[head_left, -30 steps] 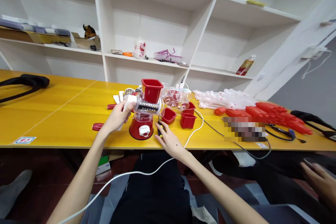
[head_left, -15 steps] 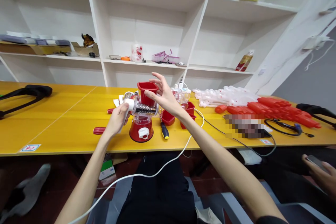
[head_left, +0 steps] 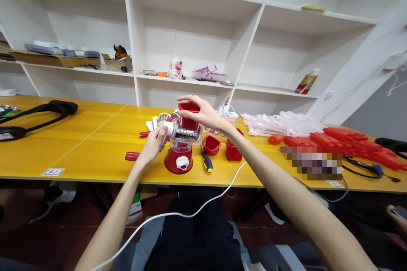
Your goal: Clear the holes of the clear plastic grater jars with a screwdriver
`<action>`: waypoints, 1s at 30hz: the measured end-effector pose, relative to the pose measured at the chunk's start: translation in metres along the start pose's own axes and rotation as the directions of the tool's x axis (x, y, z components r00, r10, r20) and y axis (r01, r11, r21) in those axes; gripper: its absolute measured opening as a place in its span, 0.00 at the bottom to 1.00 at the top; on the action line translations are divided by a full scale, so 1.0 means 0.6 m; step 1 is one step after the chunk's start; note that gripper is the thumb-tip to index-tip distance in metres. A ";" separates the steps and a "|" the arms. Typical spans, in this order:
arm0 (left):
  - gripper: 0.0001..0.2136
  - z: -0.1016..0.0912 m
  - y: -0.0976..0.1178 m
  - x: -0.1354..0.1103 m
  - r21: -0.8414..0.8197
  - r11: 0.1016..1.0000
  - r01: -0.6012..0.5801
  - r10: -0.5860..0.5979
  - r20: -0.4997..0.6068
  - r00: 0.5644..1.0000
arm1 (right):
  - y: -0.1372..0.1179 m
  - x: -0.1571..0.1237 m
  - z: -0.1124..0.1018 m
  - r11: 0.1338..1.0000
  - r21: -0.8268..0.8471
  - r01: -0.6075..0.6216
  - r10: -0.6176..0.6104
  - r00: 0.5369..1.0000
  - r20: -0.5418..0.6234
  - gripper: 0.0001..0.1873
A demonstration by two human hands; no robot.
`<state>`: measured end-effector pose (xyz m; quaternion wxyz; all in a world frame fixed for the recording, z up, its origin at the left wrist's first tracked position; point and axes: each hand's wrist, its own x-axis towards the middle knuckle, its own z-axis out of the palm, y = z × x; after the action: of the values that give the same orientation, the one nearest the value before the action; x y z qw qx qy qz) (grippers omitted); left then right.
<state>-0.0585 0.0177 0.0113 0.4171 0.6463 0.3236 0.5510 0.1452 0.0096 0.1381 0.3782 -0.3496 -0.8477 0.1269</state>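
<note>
Left hand [head_left: 155, 143] pinches the white hub [head_left: 168, 128]; right hand [head_left: 208, 115] spans the hopper [head_left: 190, 124], its grip unclear! The grater [head_left: 178, 156] stands upright on the worktop [head_left: 95, 150], but an uneven push might tip it.

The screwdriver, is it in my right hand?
No, the screwdriver lies on the yellow table, while your right hand is at the red hopper.

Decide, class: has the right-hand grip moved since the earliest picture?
Yes, upward: judged against the red base, the right-hand grip has gone from the screwdriver to the red hopper above.
</note>
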 end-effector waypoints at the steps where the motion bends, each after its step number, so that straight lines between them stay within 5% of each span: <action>1: 0.26 0.000 -0.001 0.000 0.001 1.000 -0.002 0.002 -0.001 1.000 | 0.000 0.001 0.003 1.000 -0.020 0.006 -0.007 1.000 -0.018 0.21; 10: 0.28 -0.010 0.014 -0.007 0.073 0.997 -0.001 -0.002 0.041 0.999 | 0.001 0.002 0.004 0.997 -0.064 0.042 -0.043 0.999 -0.005 0.18; 21: 0.28 -0.073 0.096 -0.050 0.303 0.899 0.315 -0.390 0.230 0.892 | 0.000 0.006 -0.004 0.998 -0.059 0.016 -0.013 0.998 0.065 0.21; 30: 0.23 -0.101 0.071 -0.036 0.363 0.904 0.226 -0.333 0.266 0.905 | -0.048 0.007 0.006 0.912 -0.410 -0.030 0.077 0.992 0.099 0.20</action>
<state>-0.1238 -0.0090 0.0423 0.4280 0.7330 0.4274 0.3111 0.1263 -0.0080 0.1517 0.2450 -0.4361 -0.8656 -0.0226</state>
